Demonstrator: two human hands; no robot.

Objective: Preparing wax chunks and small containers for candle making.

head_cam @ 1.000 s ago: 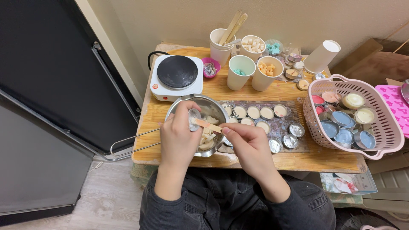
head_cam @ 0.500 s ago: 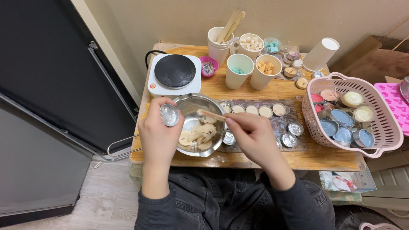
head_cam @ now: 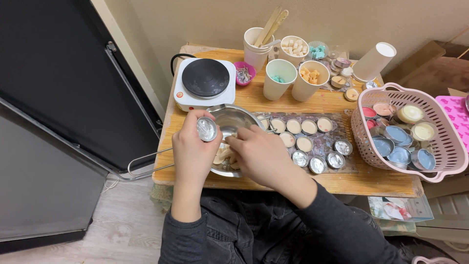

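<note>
My left hand [head_cam: 191, 146] holds a small round foil cup [head_cam: 206, 129] tilted over a steel pot [head_cam: 242, 116] with a long wire handle [head_cam: 146, 165]. Pale wax pieces [head_cam: 223, 155] lie inside the pot. My right hand [head_cam: 261, 154] reaches into the pot beside the cup, its fingers pinched together; what they grip is hidden. To the right, a mat [head_cam: 326, 142] carries foil cups, several filled with pale wax [head_cam: 293, 126] and several empty [head_cam: 317, 165].
A white hot plate [head_cam: 205, 83] stands behind the pot. Paper cups of wax chunks [head_cam: 309, 79], wooden sticks [head_cam: 269, 23] and a small pink bowl [head_cam: 243, 73] line the back. A pink basket [head_cam: 442, 155] of finished tin candles sits at the right. A dark door is at the left.
My left hand has lifted the foil cup away from the wooden stick and turned it toward the pot. My right hand has dropped from holding the stick into the pot.
</note>
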